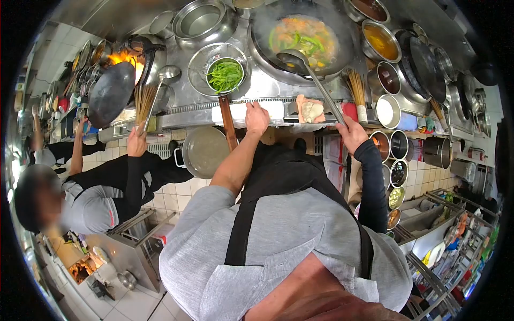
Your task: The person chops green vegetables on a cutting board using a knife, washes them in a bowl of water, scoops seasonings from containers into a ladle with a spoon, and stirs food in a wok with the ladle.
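Note:
My right hand (353, 135) is closed round the handle of a long metal ladle (322, 88). The ladle's bowl is at the near side of a large steaming wok (262, 45) holding vegetables, with green pieces and orange bits in broth (305, 40). My left hand (257, 117) is closed at the stove's front edge, against a white folded cloth or pad (274, 112). What its fingers hold, if anything, is hidden. Left of the wok, a small strainer of cut green vegetables (225, 75) sits over a wider bowl, its wooden handle (227, 123) pointing towards me.
A co-worker (96, 198) at left holds a ladle (159, 96) and a tilted wok (111, 93) near a flame (126, 58). Bamboo brushes (355, 88), a sauce pot (381, 41) and a white container (387, 111) stand right. A large pan (205, 152) is below the counter.

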The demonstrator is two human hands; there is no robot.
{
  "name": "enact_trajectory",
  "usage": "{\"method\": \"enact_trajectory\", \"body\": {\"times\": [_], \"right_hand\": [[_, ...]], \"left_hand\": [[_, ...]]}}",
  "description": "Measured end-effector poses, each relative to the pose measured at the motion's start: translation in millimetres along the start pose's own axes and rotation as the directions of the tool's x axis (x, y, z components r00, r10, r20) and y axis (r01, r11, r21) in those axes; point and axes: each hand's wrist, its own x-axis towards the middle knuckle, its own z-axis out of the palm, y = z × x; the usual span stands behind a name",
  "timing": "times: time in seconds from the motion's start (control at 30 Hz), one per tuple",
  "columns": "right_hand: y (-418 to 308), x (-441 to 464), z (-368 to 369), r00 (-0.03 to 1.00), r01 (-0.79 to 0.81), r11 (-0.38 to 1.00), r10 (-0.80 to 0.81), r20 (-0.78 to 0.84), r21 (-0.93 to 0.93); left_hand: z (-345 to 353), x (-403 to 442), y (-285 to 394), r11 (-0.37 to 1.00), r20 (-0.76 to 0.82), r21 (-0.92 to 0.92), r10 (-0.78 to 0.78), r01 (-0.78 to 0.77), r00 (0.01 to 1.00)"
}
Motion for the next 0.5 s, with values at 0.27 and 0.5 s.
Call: {"method": "enact_trajectory", "body": {"times": [0.27,0.5], "right_hand": [[-4.5,-21.8,-2.5,0.937,-0.329,0.832,0.345,0.048,0.447],[40.5,-17.2,0.5,0.954,-0.216,0.881,0.282,-0.101,0.42]], "left_hand": [[1.8,-0.8,-1.7,1.0,-0.001,0.003,0.001,-0.001,1.0],[1.5,-0.2,0.3,1.0,0.001,0.009,-0.006,0.006,1.0]]}}
